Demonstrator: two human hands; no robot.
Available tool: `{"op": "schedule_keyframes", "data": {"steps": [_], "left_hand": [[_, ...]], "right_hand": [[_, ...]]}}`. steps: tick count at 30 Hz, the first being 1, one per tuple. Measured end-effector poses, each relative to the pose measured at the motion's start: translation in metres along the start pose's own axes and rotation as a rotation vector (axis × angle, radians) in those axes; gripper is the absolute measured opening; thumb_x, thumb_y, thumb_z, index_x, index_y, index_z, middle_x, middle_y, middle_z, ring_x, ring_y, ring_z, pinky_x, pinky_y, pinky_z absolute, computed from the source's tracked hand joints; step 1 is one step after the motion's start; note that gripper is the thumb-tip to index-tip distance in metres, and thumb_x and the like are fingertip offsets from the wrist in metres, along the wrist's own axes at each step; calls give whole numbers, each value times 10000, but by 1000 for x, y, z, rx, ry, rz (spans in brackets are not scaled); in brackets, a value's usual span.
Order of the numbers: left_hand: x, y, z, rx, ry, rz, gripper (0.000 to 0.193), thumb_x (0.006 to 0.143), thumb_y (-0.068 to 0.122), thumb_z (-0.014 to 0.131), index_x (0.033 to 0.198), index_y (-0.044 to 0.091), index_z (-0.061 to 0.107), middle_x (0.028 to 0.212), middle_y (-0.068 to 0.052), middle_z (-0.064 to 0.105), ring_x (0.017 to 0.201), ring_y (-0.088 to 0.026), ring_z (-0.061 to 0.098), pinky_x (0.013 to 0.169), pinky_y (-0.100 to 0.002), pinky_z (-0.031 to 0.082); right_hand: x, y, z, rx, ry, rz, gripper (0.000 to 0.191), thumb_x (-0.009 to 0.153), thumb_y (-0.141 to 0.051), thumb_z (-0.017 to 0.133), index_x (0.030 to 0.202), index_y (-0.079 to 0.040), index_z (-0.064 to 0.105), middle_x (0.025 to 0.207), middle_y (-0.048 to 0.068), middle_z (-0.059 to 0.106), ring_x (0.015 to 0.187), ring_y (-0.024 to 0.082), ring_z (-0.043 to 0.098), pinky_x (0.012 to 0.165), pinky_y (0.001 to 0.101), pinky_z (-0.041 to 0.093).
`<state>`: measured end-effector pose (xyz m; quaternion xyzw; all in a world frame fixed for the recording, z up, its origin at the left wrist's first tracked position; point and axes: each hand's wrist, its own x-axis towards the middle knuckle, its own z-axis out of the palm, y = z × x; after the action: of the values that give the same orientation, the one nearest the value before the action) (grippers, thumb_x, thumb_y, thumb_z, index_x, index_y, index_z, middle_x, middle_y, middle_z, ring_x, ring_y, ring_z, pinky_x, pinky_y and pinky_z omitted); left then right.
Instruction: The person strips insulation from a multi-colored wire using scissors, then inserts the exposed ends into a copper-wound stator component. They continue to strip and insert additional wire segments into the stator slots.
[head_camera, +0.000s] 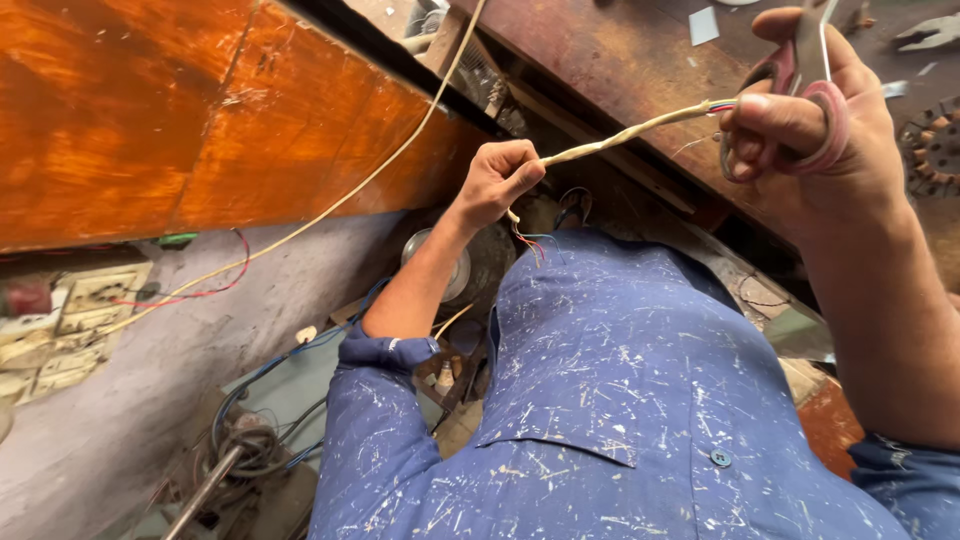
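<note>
Head view. Left hand (497, 180): fingers curled tight around cream sheathed cable (630, 130), thumb pressed on top; red and blue inner wires (527, 242) protruding below the fist. Cable stretched taut, rising rightward to right hand (810, 120). Right hand: fingers threaded through red handles of scissors (800, 95) and closed on them, cable end pinched against the handles; blades pointing up, partly out of frame. Cable held above wooden workbench (600, 60), in front of blue speckled shirt (620, 400). Second cream cord (330, 205) trailing along orange wooden panel (150, 110) toward wall socket board (70, 320).
</note>
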<state>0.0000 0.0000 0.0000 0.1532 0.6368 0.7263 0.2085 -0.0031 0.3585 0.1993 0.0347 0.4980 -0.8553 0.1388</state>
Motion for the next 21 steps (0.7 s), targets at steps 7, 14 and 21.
{"op": "schedule_keyframes", "data": {"steps": [7, 14, 21], "left_hand": [[14, 14, 13, 247, 78, 187, 403, 1010, 342, 740, 777, 39, 612, 599, 63, 446, 557, -29, 395, 498, -244, 299], [15, 5, 18, 224, 79, 220, 386, 1007, 340, 734, 785, 35, 651, 571, 47, 522, 502, -19, 483, 450, -239, 358], [16, -3, 9, 274, 82, 240, 427, 1000, 392, 726, 774, 40, 644, 566, 43, 504, 513, -19, 474, 456, -232, 349]], "right_hand": [[12, 43, -71, -56, 5, 89, 215, 1054, -67, 663, 1232, 24, 583, 813, 125, 667, 627, 173, 645, 564, 294, 526], [17, 66, -158, -73, -7, 83, 275, 1194, -113, 545, 1034, 77, 661, 762, 108, 637, 604, 153, 609, 544, 258, 490], [0, 50, -138, -68, 79, -35, 180, 1162, 13, 543, 1026, 99, 621, 821, 152, 615, 678, 147, 591, 664, 263, 519]]}}
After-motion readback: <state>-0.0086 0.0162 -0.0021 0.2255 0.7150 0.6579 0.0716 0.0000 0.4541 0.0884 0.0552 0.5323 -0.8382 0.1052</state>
